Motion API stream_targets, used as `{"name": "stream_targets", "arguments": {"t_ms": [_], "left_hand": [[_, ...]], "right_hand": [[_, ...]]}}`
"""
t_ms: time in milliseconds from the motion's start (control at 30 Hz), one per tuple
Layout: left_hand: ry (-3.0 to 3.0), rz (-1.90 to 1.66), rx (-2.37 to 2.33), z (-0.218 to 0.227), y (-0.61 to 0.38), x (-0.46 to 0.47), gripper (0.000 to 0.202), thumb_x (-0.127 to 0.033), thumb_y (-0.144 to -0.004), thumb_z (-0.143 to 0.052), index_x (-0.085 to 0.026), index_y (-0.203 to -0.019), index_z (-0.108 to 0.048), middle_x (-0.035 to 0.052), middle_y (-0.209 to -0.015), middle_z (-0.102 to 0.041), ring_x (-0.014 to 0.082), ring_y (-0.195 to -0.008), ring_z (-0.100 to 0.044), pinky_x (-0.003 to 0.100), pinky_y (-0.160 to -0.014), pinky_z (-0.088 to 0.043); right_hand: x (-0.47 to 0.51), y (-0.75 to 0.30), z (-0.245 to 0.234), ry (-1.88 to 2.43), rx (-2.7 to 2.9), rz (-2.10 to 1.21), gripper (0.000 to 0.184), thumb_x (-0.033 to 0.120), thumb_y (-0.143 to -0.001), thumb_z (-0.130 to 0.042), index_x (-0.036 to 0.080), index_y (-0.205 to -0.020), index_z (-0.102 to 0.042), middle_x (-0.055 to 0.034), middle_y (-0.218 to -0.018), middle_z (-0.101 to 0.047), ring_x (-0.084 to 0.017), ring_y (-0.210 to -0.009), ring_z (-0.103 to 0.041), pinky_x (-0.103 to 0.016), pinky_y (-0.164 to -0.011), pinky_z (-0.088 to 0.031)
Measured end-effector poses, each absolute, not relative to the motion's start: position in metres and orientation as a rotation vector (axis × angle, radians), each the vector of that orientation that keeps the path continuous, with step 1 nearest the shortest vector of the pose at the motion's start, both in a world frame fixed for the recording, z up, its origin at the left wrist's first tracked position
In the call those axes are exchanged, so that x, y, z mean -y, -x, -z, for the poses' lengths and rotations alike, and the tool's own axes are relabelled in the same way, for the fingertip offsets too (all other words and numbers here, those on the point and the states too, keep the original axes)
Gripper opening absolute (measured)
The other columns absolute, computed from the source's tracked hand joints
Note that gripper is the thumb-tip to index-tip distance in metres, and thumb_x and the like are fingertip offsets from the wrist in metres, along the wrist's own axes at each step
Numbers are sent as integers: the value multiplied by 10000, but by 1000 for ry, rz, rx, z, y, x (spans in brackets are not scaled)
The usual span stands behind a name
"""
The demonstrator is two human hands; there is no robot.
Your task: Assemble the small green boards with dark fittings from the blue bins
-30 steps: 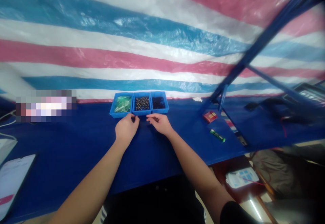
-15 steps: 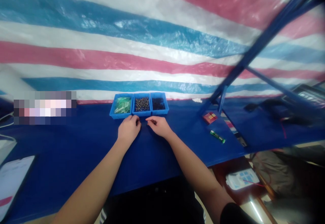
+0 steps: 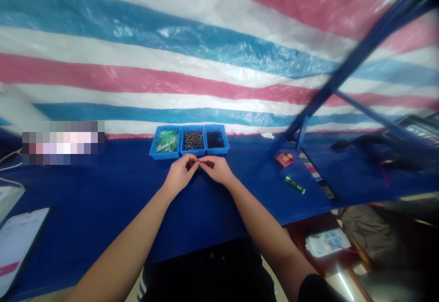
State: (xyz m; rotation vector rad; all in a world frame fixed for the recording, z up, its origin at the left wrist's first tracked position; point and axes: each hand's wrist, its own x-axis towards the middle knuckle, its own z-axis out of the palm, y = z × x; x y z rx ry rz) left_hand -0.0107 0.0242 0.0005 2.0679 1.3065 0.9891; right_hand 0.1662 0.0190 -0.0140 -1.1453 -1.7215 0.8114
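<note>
My left hand and my right hand meet fingertip to fingertip just in front of the bins. Both are pinched closed, and whatever lies between the fingers is too small to make out. Behind them three blue plastic bins stand side by side. The left bin holds green-and-clear plastic pieces. Small brass-and-dark metal parts fill the middle bin. Small black pieces lie in the right bin.
On the blue table, a red box and a green tube-shaped packet lie to the right. A phone-like device is at the left edge. A blue metal frame slants up on the right, before a striped tarp.
My left hand has moved right and its fingertips now touch those of my right hand. Earlier there was a gap between the hands. The bins have stayed put.
</note>
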Motion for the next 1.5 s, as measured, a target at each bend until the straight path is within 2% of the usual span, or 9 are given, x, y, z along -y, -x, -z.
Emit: {"name": "stream_targets", "arguments": {"t_ms": [133,233,533,767,933,1133,1267,1367,1500], "left_hand": [[-1996,-995,-1325,-4,10,-23,285,-440,-892,-519,-203,-1020,-609,41,-919,-693,164,-774,-645,271,-718,-502],[-2022,-990,-1331,-3,9,-22,290,-443,-907,-491,-200,-998,-621,42,-919,-695,161,-768,-638,266,-716,-491],[-2099,-913,-1354,-5,10,-21,288,-424,-937,-421,-194,-931,-592,11,-750,-636,132,-593,-550,250,-615,-444],[-2026,-980,-1306,-6,9,-19,281,-418,-918,-468,-208,-1058,-591,24,-886,-688,148,-720,-628,251,-686,-479],[-2044,-1008,-1307,-4,8,-19,267,-415,-919,-467,-208,-1003,-613,33,-933,-693,151,-758,-632,245,-698,-476],[-2056,-944,-1321,-7,9,-18,282,-425,-945,-414,-210,-966,-596,6,-819,-668,137,-687,-606,239,-676,-462],[-2055,-917,-1308,-8,9,-18,303,-442,-951,-395,-206,-930,-584,0,-769,-656,137,-670,-605,239,-676,-464],[-2035,-904,-1319,-7,9,-18,290,-447,-941,-423,-212,-925,-592,-5,-771,-670,133,-659,-614,232,-658,-464],[-1985,-966,-1312,-5,8,-18,253,-436,-920,-480,-224,-1014,-583,-2,-833,-694,135,-710,-647,223,-669,-472]], "right_hand": [[-20,-164,17,1086,1578,-907,252,367,-851,-618,230,-1037,-718,-41,-1007,-734,-187,-910,-689,-337,-883,-539],[-22,-164,18,1084,1522,-927,268,374,-845,-628,217,-1046,-712,-51,-1012,-731,-184,-905,-692,-344,-891,-542],[-19,-160,16,1116,1536,-900,264,353,-821,-649,215,-1035,-718,-52,-1002,-735,-185,-893,-696,-327,-872,-551],[-21,-162,14,1131,1453,-983,266,378,-815,-658,219,-1018,-719,-46,-986,-739,-187,-884,-702,-333,-861,-562],[-21,-161,13,1106,1414,-1076,289,409,-797,-674,211,-1003,-717,-44,-926,-744,-175,-762,-709,-331,-790,-582],[-19,-160,13,1106,1458,-994,292,398,-791,-676,209,-1010,-717,-53,-980,-737,-184,-872,-702,-321,-837,-564],[-20,-160,15,1097,1477,-970,285,372,-793,-677,202,-1019,-715,-51,-961,-740,-183,-868,-701,-327,-854,-558],[-21,-160,16,1103,1474,-954,272,366,-807,-662,210,-1023,-718,-49,-976,-739,-185,-882,-700,-333,-865,-558],[-21,-162,16,1121,1464,-940,262,366,-813,-662,216,-1018,-724,-51,-987,-739,-193,-900,-700,-345,-886,-553]]}}
